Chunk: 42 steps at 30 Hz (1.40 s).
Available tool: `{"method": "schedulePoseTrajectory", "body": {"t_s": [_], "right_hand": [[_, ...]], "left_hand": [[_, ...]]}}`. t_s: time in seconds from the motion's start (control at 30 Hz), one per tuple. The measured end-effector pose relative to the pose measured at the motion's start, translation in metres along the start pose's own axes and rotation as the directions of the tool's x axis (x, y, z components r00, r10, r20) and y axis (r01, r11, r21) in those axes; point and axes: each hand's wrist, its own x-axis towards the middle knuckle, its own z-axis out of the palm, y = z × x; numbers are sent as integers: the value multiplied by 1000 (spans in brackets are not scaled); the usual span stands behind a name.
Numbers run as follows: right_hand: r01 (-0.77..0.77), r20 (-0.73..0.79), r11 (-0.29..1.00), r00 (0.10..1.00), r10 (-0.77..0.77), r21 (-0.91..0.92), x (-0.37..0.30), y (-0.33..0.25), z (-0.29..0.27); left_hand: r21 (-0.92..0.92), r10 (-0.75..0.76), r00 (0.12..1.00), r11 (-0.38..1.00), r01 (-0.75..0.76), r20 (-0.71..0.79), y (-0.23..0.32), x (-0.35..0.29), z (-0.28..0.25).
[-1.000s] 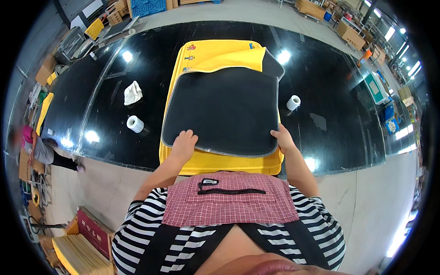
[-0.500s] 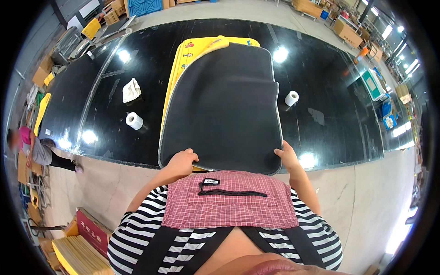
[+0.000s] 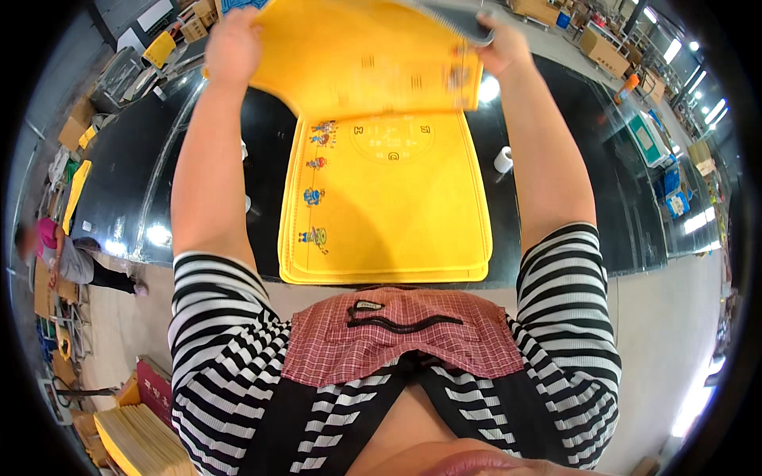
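Note:
A yellow mat [image 3: 373,59] with a dark grey backing hangs in the air over the far side of the table, partly smeared by motion. My left hand [image 3: 235,47] is closed on its left edge. At the opposite corner, my right hand [image 3: 505,47] pinches the mat, where some of the dark underside [image 3: 454,20] shows. Below lies a yellow mat stack [image 3: 405,214] with rounded corners, its top sheet printed with small cartoon figures down the left side and a faint round pattern. The raised mat covers the far end of the stack.
On the black table [image 3: 556,214], a white roll [image 3: 503,160] stands right of the stack. My left arm nearly hides another roll [image 3: 247,204]. A person [image 3: 67,254] is at the far left. Yellow sheets [image 3: 147,440] are piled at lower left; blue boxes [image 3: 673,194] sit at right.
Both hands have moved from the table's near edge up and away, lifting and turning the mat from dark side up to yellow side showing. The yellow stack beneath is uncovered.

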Motion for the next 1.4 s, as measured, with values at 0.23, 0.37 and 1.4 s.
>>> {"method": "schedulePoseTrajectory", "body": {"t_s": [0.23,0.37,1.4], "right_hand": [[74,121,973,992,-48,-217,-120,0,-62],[-235,-49,800,967,251,-552,-176,87,-171],[405,391,-91,910,137,-910,-233,171,-161]], "left_hand": [[-129,220,967,970,-204,127,57,-121,-88],[-284,209,806,957,-53,554,94,-258,-77],[-351,10,780,896,270,626,152,-298,32]]}}
